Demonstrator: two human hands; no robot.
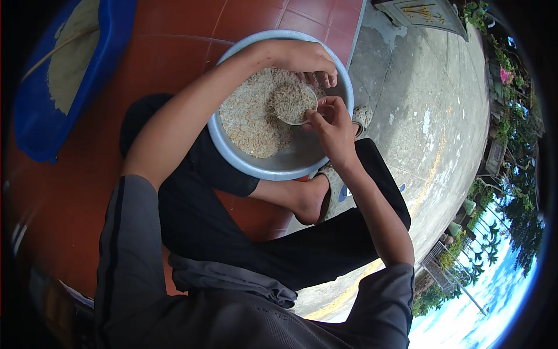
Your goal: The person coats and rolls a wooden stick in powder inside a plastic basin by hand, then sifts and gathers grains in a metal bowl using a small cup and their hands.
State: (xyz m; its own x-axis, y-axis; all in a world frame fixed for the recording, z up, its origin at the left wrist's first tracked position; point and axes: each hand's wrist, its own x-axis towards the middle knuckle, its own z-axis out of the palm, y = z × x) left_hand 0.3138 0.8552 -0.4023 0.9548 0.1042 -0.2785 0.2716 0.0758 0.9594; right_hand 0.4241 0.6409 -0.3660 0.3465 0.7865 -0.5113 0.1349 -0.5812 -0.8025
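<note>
Grain [247, 116] lies in the grey basin [256, 171] before you, and more fills a small cup [294, 123] right of centre. Your right hand [334, 127] pinches the cup's right edge; your left hand [306, 58] curls beyond it, its grip impossible to tell.

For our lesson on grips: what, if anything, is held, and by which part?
The right hand grips a small round pale-rimmed cup by its rim; whether the left hand holds anything cannot be told.
</note>
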